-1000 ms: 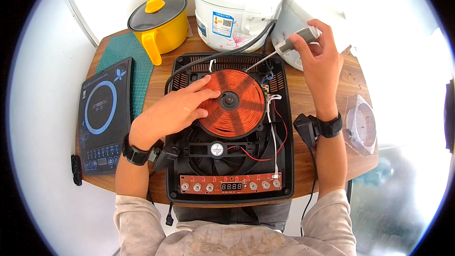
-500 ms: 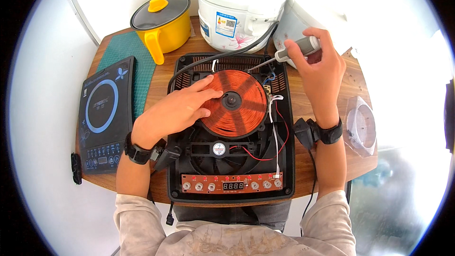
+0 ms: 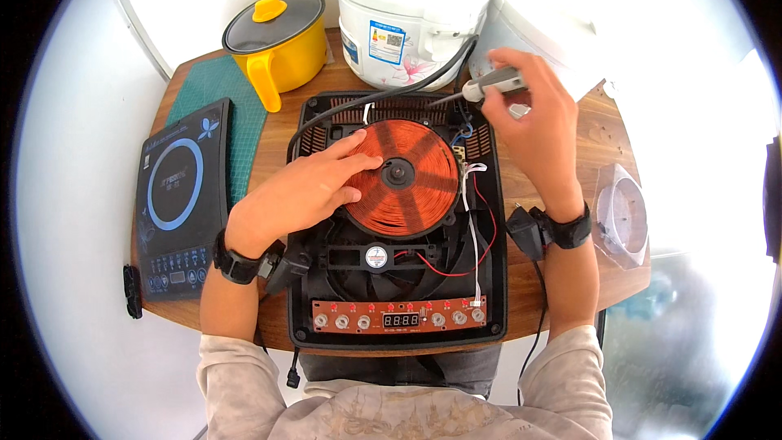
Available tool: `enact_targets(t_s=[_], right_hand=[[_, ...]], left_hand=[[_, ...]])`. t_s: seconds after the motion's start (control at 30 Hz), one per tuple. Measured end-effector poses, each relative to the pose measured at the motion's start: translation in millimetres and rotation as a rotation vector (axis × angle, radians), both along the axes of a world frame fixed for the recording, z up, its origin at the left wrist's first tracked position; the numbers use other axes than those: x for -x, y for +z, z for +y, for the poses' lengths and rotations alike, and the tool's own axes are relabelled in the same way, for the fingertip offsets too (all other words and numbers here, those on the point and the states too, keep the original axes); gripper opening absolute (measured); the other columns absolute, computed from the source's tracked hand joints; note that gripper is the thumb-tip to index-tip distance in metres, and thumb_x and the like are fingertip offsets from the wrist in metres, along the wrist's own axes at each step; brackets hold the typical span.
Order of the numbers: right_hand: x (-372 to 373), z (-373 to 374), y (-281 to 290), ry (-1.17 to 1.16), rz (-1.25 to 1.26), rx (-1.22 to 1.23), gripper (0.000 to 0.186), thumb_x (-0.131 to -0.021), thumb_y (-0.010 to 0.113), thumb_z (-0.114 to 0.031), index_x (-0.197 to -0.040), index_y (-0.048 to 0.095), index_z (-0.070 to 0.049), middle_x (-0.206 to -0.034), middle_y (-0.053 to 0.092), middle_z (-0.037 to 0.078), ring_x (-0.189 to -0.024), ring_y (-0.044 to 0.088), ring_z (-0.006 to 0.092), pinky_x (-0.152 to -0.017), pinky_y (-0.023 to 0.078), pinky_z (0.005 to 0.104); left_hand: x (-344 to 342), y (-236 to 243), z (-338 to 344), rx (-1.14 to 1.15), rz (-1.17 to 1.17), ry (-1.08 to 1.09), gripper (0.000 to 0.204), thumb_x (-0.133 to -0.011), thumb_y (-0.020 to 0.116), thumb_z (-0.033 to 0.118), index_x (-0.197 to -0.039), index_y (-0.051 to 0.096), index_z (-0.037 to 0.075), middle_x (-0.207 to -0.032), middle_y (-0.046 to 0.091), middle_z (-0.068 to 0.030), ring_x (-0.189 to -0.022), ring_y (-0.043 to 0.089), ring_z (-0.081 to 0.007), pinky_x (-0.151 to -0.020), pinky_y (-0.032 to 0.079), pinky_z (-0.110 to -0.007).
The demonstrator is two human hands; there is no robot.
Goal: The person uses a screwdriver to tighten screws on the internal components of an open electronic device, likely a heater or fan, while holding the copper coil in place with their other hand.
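A round copper coil [image 3: 415,204] with a black hub lies in the opened black housing of an induction cooker [image 3: 497,277]. My left hand [image 3: 301,183] rests on the coil's left side, fingers spread and flat. In my right hand [image 3: 538,110] is a screwdriver [image 3: 495,84] with a grey and white handle, held tilted above the housing's far right. Its shaft points left, and its tip appears over the rear vent slots, apart from the coil. Below the coil sit a dark fan [image 3: 377,257] and a red-brown circuit board [image 3: 399,318] with a digit display.
A glass cooktop panel [image 3: 183,195] lies at the left, partly over a green cutting mat [image 3: 208,85]. Behind stand a yellow lidded pot [image 3: 285,61] and a white rice cooker [image 3: 411,20]. A black cord [image 3: 375,96] crosses the housing's back. A clear plastic container [image 3: 621,216] lies right.
My right hand has moved slightly left with the screwdriver, lifting its tip from the coil's far edge and turning the shaft flatter. My left hand stays on the coil.
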State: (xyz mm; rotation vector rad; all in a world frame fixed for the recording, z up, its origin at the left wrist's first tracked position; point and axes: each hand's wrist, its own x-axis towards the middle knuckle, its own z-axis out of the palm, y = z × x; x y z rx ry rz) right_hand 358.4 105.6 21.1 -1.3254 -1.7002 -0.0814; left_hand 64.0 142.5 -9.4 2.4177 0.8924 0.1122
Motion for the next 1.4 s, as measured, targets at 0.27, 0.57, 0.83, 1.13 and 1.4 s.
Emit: enact_targets(t_s=[0.27, 0.57, 0.83, 1.13, 1.4], right_hand=[[-8, -7, 14, 0.033, 0.070, -0.050, 0.030, -0.079, 0.065, 0.004, -0.107, 0.060, -0.003, -0.102, 0.066, 0.010, -0.079, 0.068, 0.0233, -0.071, 0.058, 0.0338], [-4, -8, 12, 0.088, 0.065, 0.005, 0.027, -0.076, 0.064, 0.006, -0.101, 0.058, -0.003, -0.096, 0.064, 0.010, -0.077, 0.065, 0.0234, -0.073, 0.056, 0.0324], [-3, -9, 12, 0.101, 0.047, 0.006, 0.027, -0.075, 0.063, 0.006, -0.101, 0.058, -0.002, -0.095, 0.063, 0.010, -0.075, 0.064, 0.0231, -0.071, 0.055, 0.0321], [-3, -7, 12, 0.057, -0.040, 0.007, 0.025, -0.088, 0.074, -0.008, -0.108, 0.061, -0.003, -0.102, 0.057, 0.011, -0.073, 0.061, 0.0231, -0.062, 0.051, 0.0336], [4, -9, 9, 0.003, -0.040, 0.011, 0.038, -0.089, 0.074, -0.006, -0.123, 0.057, -0.006, -0.109, 0.055, 0.013, -0.081, 0.061, 0.0272, -0.067, 0.054, 0.0346]], left_hand=[[0, 0, 0, -0.007, 0.000, -0.005, 0.049, -0.095, 0.070, 0.013, -0.142, 0.057, 0.011, -0.163, 0.038, -0.0193, -0.135, 0.054, -0.0396, -0.111, 0.047, -0.043], [0, 0, 0, 0.005, 0.001, 0.003, 0.050, -0.095, 0.071, 0.014, -0.143, 0.057, 0.012, -0.163, 0.038, -0.0192, -0.134, 0.055, -0.0393, -0.110, 0.047, -0.042], [1, 0, 0, -0.015, 0.007, -0.002, 0.051, -0.095, 0.070, 0.014, -0.144, 0.057, 0.012, -0.163, 0.038, -0.0189, -0.134, 0.055, -0.0395, -0.110, 0.047, -0.042], [0, -1, 0, 0.008, 0.016, 0.014, 0.051, -0.095, 0.071, 0.013, -0.144, 0.057, 0.012, -0.164, 0.037, -0.0176, -0.136, 0.053, -0.0390, -0.112, 0.046, -0.042], [0, 0, 0, 0.010, 0.010, 0.010, 0.050, -0.095, 0.070, 0.013, -0.143, 0.057, 0.011, -0.165, 0.037, -0.0171, -0.137, 0.053, -0.0382, -0.113, 0.046, -0.042]])
